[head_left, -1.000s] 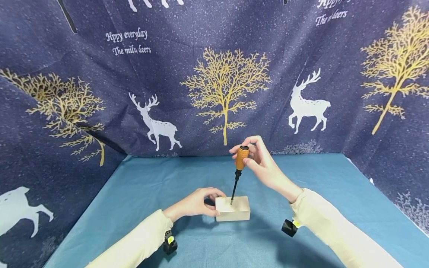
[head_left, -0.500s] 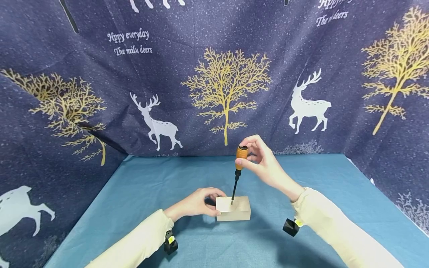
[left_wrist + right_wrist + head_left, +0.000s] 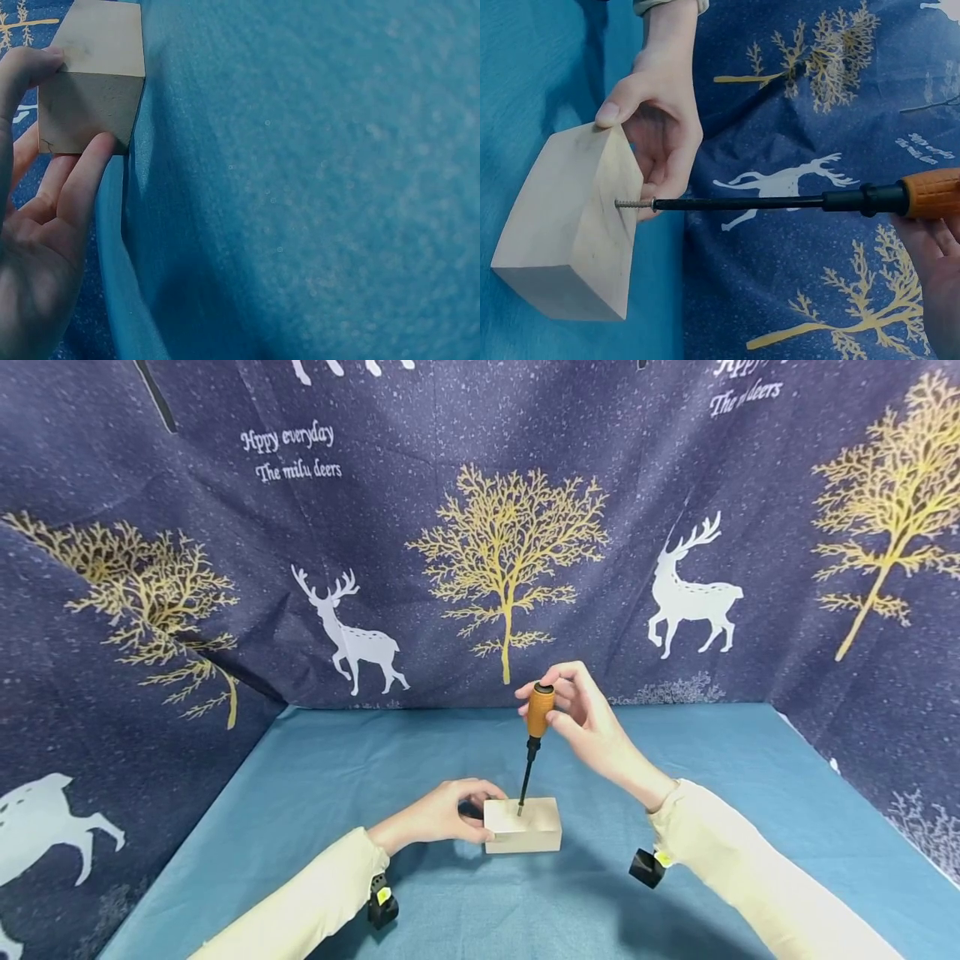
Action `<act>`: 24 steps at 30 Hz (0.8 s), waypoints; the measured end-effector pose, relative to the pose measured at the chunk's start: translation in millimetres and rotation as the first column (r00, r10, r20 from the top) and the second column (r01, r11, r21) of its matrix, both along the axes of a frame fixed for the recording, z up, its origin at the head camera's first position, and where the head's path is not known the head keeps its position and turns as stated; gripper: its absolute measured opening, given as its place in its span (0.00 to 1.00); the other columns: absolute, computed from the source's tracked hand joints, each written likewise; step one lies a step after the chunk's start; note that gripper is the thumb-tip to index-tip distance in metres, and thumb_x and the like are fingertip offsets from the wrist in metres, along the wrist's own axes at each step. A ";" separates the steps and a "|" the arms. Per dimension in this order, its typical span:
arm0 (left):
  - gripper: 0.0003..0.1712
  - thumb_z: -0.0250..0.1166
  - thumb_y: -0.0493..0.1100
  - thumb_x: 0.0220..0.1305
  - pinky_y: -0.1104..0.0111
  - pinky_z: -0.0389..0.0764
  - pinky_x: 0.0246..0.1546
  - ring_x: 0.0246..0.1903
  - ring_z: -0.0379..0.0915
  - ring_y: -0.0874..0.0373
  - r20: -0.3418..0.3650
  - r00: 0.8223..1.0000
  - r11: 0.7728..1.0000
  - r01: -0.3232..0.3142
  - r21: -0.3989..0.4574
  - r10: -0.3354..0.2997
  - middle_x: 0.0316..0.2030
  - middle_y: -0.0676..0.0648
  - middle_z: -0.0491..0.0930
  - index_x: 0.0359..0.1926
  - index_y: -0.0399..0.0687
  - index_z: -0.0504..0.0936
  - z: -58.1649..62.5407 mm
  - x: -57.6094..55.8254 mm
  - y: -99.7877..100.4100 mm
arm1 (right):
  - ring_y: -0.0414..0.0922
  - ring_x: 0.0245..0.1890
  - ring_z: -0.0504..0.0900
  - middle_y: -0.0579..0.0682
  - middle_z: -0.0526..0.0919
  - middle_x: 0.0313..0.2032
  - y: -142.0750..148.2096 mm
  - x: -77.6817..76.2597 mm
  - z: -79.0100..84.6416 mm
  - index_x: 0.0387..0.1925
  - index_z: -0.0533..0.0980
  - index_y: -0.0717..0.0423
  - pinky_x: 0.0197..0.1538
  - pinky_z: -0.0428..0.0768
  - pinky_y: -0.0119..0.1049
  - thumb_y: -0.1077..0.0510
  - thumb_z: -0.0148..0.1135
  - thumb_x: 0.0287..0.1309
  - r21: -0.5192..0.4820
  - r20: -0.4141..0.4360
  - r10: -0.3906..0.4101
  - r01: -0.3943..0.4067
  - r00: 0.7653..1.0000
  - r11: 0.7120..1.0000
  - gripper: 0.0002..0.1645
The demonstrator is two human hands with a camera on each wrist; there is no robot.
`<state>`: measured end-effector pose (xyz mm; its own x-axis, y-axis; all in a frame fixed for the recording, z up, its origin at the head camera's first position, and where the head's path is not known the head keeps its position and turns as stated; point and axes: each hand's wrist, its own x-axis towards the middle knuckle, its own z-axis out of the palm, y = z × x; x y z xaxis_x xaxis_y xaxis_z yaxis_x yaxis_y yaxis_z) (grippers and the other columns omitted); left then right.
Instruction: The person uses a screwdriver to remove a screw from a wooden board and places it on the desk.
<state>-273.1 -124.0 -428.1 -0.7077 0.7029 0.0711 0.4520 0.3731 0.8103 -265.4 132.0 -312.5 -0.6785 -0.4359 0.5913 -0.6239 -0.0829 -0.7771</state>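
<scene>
A pale wooden block lies on the blue cloth. My left hand grips its left end, thumb on the near side and fingers behind; the left wrist view shows fingertips pressed on the end face. Above the block, my right hand holds a screwdriver by its orange handle, with thumb and index finger around it and other fingers spread behind. The black shaft points down, tilted slightly. At its tip, a threaded screw stands partly sunk in the block's top face, seen in the right wrist view.
Blue cloth covers the table. Behind it hangs a dark blue curtain printed with white deer and gold trees. A black wrist camera hangs under the left sleeve, another camera under the right.
My right thumb swung across the front of the handle to the left, then back to the right, while the fingers drew in and spread again. The left hand and block stayed nearly still.
</scene>
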 end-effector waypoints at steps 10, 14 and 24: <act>0.27 0.73 0.39 0.55 0.73 0.86 0.46 0.48 0.78 0.57 0.022 1.000 1.000 0.000 0.009 0.000 0.50 0.42 0.80 0.58 0.50 0.79 0.4 0.9 0.0 | 0.41 0.39 0.80 0.52 0.77 0.41 -1.6 1.6 5.7 0.53 0.61 0.55 0.41 0.83 0.32 0.63 0.66 0.61 0.133 0.024 -0.211 0.206 0.977 0.969 0.26; 0.27 0.73 0.39 0.55 0.73 0.86 0.46 0.48 0.77 0.57 0.024 1.000 1.000 -0.008 0.001 0.008 0.50 0.43 0.79 0.57 0.50 0.79 0.3 1.0 0.4 | 0.39 0.41 0.81 0.53 0.78 0.43 0.0 2.1 6.5 0.54 0.63 0.56 0.43 0.84 0.32 0.65 0.65 0.61 0.127 0.012 -0.211 0.208 0.977 0.970 0.25; 0.27 0.72 0.38 0.56 0.73 0.86 0.46 0.47 0.77 0.59 0.035 0.999 1.000 -0.004 0.017 0.003 0.50 0.42 0.78 0.58 0.48 0.78 0.0 2.6 0.2 | 0.49 0.49 0.83 0.53 0.81 0.49 -3.6 -2.6 -4.2 0.56 0.59 0.60 0.53 0.86 0.38 0.76 0.45 0.61 -0.009 -0.001 -0.071 0.071 0.997 0.997 0.23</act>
